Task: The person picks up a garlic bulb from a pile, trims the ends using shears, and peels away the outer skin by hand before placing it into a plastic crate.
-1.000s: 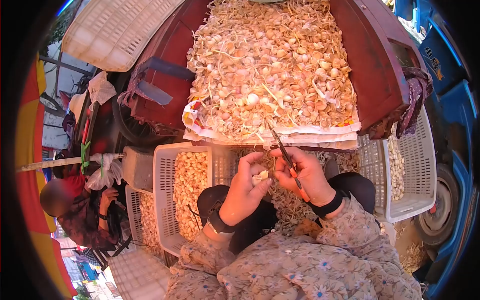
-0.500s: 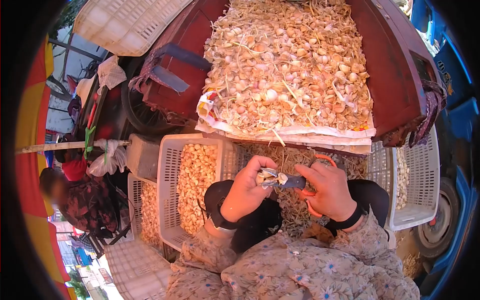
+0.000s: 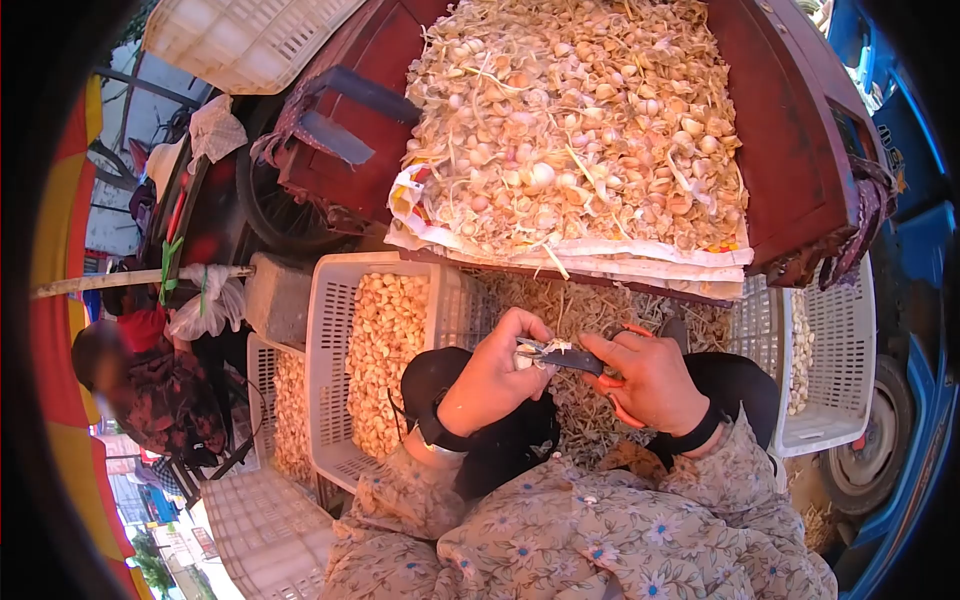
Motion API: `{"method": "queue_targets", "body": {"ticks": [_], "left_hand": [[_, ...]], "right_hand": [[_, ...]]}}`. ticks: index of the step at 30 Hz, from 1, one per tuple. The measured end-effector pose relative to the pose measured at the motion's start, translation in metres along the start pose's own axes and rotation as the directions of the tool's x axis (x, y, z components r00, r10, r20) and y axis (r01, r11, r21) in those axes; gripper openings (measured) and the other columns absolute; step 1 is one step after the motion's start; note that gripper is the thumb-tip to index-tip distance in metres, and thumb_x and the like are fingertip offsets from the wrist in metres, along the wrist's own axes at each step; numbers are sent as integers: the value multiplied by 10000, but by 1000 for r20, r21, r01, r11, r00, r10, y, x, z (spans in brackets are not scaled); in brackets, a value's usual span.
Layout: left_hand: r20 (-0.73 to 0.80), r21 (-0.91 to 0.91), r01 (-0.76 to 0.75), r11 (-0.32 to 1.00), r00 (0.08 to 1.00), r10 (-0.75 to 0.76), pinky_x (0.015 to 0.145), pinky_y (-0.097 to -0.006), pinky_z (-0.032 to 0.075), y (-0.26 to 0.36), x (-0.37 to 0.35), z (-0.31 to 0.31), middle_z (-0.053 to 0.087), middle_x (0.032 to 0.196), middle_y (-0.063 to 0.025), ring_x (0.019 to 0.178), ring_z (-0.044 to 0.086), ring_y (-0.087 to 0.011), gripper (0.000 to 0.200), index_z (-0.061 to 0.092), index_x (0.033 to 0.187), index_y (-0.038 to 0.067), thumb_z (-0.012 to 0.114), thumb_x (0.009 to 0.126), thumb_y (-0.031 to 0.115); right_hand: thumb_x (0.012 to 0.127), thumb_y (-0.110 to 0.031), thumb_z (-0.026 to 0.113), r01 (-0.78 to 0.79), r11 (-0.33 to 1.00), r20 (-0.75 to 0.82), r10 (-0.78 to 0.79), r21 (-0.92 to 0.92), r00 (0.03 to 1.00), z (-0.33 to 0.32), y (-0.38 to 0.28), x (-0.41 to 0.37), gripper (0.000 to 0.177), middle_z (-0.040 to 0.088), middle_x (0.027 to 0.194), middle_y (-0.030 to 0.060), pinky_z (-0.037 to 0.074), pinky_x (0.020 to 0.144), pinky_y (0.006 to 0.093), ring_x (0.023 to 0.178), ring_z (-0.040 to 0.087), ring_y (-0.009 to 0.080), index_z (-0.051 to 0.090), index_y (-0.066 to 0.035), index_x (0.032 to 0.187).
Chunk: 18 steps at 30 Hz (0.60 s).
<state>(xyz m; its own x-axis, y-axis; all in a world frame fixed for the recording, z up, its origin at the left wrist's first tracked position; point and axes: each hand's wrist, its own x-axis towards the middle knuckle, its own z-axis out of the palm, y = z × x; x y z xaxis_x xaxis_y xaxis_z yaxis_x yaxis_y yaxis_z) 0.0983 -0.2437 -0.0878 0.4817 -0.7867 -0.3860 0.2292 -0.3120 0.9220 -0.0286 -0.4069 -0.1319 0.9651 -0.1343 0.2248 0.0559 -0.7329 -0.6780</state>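
My left hand [image 3: 497, 381] is closed around a garlic clove [image 3: 528, 353], pinching it between thumb and fingers. In my right hand [image 3: 652, 375] are orange-handled scissors [image 3: 577, 359], whose dark blades reach left against the garlic. Most of the clove is hidden by my fingers and the blades. Both hands are close together above my knees, in front of a heap of unpeeled garlic [image 3: 570, 130] mixed with dry skins. Peeled cloves fill a white crate [image 3: 333, 300] left of my left hand.
The garlic heap lies on a sack [image 3: 600, 262] in a dark red cart [image 3: 790, 130]. Another white crate [image 3: 840, 350] with cloves stands at right, near a blue vehicle [image 3: 915, 280]. Skins litter the ground [image 3: 600, 415]. A person [image 3: 165, 390] sits at far left.
The scissor blades have turned and narrowed against the garlic in my left hand. My right hand has shifted slightly, and the whole view has moved a little.
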Motion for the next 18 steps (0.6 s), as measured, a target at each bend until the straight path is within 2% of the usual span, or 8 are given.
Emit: {"method": "queue_targets", "body": {"ticks": [4, 7, 10, 13, 15, 16, 18], "left_hand": [[-2, -107, 8, 994, 1000, -8, 513, -177, 379, -8, -2, -1, 491, 796, -2, 594, 465, -46, 284, 394, 975, 66, 564, 778, -48], [-35, -105, 1, 994, 999, -5, 511, -178, 380, -4, -5, -2, 509, 784, -9, 597, 471, -47, 246, 429, 952, 57, 579, 780, -35], [-168, 170, -80, 982, 980, 109, 525, -189, 390, 0, -8, 2, 531, 758, -8, 603, 480, -50, 212, 489, 968, 40, 595, 790, -8], [-160, 458, -155, 875, 954, 253, 635, -242, 445, 7, -13, -5, 566, 775, -43, 685, 544, -124, 176, 547, 945, 38, 616, 783, 44], [-140, 544, -278, 792, 900, 412, 626, -263, 436, 2, -12, -11, 560, 758, -80, 656, 539, -174, 149, 572, 931, 26, 609, 794, 70], [-143, 564, -144, 813, 953, 268, 605, -269, 426, 5, -18, -17, 555, 746, -84, 639, 531, -191, 121, 590, 910, 15, 601, 805, 74], [-136, 620, -220, 753, 915, 380, 587, -264, 417, -3, -23, -27, 542, 725, -84, 624, 520, -183, 130, 597, 918, 11, 604, 804, 74]], "right_hand": [[682, -217, 715, 0, 990, 19, -2, 138, 1000, 0, 0, 1, 387, 541, 635, 62, 464, 543, 343, 589, 571, 247, 601, -108, 1035], [676, -220, 729, -24, 973, -11, 27, 229, 1000, 7, -3, -1, 374, 562, 644, 69, 463, 534, 330, 592, 574, 239, 613, -104, 1012], [678, -214, 736, -75, 960, -22, 84, 270, 996, 10, -8, 0, 361, 575, 659, 73, 457, 525, 324, 591, 577, 228, 622, -104, 1002], [688, -201, 733, -89, 935, -26, 104, 343, 994, 13, -15, 0, 355, 586, 681, 83, 454, 520, 319, 599, 585, 225, 622, -100, 1009], [686, -184, 735, -53, 917, -51, 80, 394, 995, 20, -16, 0, 361, 592, 696, 97, 453, 517, 315, 600, 590, 227, 621, -92, 1015], [721, -165, 727, -85, 877, -53, 124, 472, 991, 26, -17, 0, 334, 605, 696, 48, 437, 504, 270, 562, 574, 160, 615, -67, 1020], [752, -160, 711, -196, 650, 18, 269, 734, 963, 33, -20, 2, 315, 581, 681, -2, 416, 510, 231, 562, 534, 96, 611, -50, 1030]]}}
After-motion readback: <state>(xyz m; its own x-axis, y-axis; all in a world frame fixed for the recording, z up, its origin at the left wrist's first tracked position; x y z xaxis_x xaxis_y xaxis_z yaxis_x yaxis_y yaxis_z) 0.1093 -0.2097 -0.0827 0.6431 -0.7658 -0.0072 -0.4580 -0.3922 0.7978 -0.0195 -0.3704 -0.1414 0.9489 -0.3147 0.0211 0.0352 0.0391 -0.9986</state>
